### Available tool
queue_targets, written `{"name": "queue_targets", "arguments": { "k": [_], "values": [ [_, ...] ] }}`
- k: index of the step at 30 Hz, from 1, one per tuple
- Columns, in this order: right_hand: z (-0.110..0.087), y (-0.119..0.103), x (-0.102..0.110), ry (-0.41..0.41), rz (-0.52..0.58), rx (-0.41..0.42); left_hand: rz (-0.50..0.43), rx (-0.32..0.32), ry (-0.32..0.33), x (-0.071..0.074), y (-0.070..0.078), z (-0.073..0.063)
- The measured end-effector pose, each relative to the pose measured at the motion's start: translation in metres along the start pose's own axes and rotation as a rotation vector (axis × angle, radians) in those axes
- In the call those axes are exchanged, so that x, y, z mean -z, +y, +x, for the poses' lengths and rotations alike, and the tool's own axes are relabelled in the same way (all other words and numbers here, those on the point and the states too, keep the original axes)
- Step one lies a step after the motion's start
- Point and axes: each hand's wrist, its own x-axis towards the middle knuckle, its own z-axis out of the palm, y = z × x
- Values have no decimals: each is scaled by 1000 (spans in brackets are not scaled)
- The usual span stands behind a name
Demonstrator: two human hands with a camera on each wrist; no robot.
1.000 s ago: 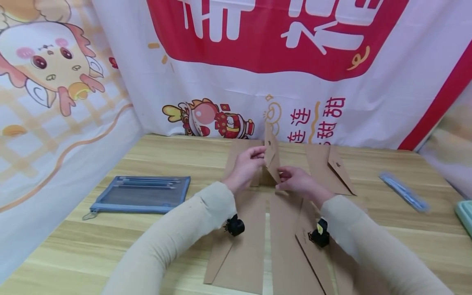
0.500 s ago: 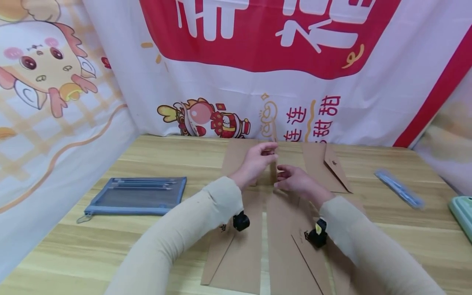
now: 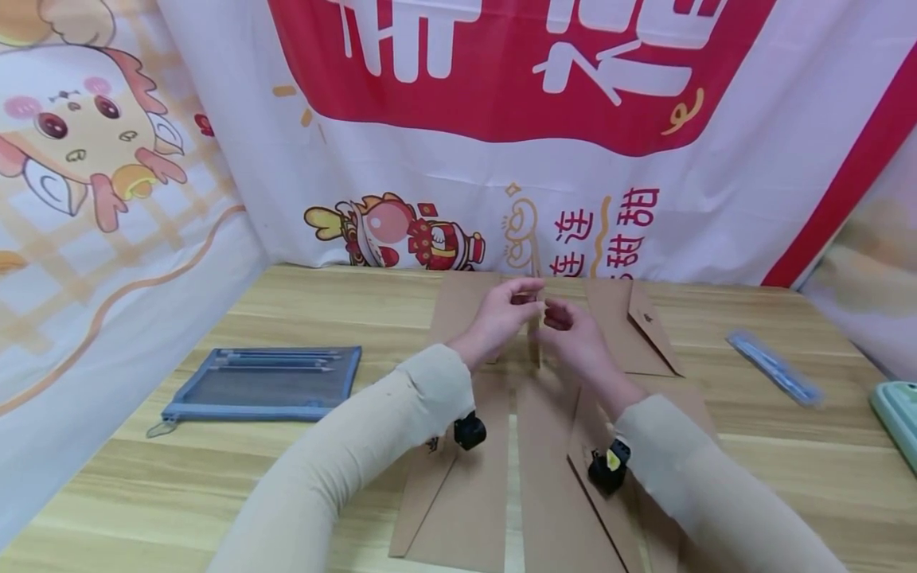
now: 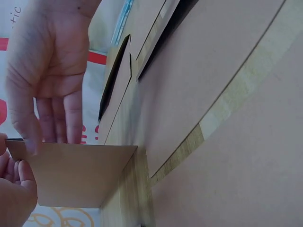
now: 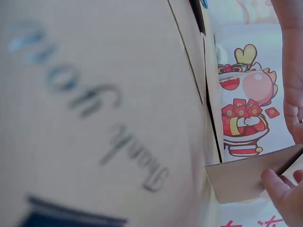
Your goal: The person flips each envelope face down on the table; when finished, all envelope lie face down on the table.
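Note:
A brown paper envelope (image 3: 535, 350) stands upright above the far middle of the table, nearly edge-on in the head view. Its broad face (image 4: 80, 175) shows in the left wrist view. My left hand (image 3: 497, 318) pinches its upper part with curled fingers. From the right side my right hand (image 3: 576, 338) holds the same envelope; in the left wrist view its thumb lies over the near face while its fingers are behind the edge. The right wrist view has a dark gap along the envelope (image 5: 236, 177) near the fingertips.
Several brown envelopes lie flat around, including one at front left (image 3: 473, 477) and one at back right (image 3: 619, 326). A blue mesh pencil pouch (image 3: 275, 390) lies left. A clear blue pack (image 3: 774, 368) and a green case (image 3: 899, 418) are right. A printed cloth hangs behind.
The envelope has turned from showing its printed flap to nearly edge-on. My left hand has shifted slightly right, and my right hand has moved up along the envelope from its lower edge.

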Motion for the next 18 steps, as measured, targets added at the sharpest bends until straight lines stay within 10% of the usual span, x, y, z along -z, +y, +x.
{"name": "queue_targets", "arguments": {
  "k": [18],
  "values": [
    [-5, -1, -12, 333, -105, 131, -173, -12, -85, 4, -6, 0]
  ]
}}
